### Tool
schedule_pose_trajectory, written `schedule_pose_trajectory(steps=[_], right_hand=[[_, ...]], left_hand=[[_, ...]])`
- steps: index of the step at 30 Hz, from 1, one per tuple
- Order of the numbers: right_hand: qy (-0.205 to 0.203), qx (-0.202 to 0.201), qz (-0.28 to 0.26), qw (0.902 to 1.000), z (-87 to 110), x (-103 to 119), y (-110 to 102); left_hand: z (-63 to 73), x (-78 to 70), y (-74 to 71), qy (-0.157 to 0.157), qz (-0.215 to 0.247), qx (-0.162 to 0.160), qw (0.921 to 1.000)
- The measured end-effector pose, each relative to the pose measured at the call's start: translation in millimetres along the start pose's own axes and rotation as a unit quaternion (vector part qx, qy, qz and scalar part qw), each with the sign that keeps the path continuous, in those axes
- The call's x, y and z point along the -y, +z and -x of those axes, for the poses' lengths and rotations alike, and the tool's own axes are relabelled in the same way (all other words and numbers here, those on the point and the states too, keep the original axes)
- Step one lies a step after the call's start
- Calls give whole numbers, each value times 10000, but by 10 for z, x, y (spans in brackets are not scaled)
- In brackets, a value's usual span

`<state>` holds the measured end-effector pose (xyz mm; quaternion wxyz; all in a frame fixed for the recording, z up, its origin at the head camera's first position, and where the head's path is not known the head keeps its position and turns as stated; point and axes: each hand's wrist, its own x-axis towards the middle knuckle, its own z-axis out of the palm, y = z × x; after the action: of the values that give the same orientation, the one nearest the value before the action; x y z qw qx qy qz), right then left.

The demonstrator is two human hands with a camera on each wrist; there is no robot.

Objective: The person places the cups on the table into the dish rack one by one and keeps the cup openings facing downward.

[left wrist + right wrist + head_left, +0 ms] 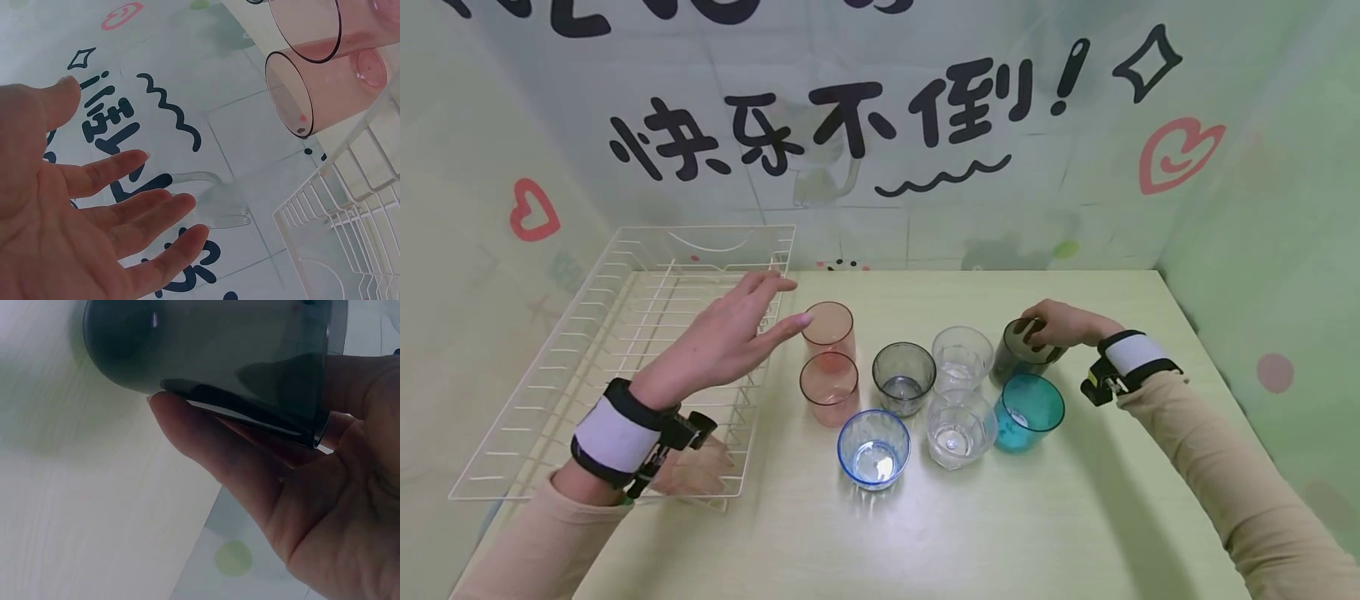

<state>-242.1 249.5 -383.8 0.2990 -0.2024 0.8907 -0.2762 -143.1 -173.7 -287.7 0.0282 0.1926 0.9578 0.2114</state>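
At the back right of the group, my right hand (1062, 323) grips a dark grey glass (1011, 360) by its rim. In the right wrist view the thumb or a finger lies along the outside of this glass, while other fingers reach over the rim. My left hand (730, 333) hovers with spread fingers over the right side of the rack and holds nothing. Its thumb tip overlaps the rim of the rear pink glass (841, 340) in the head view. In front of that stands a second pink glass (833, 407). A teal glass (1026, 427) stands just before the gripped one.
A white wire rack (561, 350) occupies the table's left side. Mid-table stand a grey glass (904, 392), two clear glasses (962, 367) and a blue-rimmed glass (874, 458), all upright and close together. A printed backdrop (910, 225) rises behind the table (985, 542).
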Motion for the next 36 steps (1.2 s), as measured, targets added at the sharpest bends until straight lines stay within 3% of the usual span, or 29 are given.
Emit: schedule_pose_trajectory(steps=[15,25,36], right_hand=[[-117,-63,152,9998,17,-55,-6],[165,-60,-127,9998,28,-80,-9],[204,-164,-113,9996,37,-90,-6]], left_hand=[[14,43,25,-10,9,234,9997],[10,50,35,-62,71,381,9992],[14,52,38,-27,1,392,9992]])
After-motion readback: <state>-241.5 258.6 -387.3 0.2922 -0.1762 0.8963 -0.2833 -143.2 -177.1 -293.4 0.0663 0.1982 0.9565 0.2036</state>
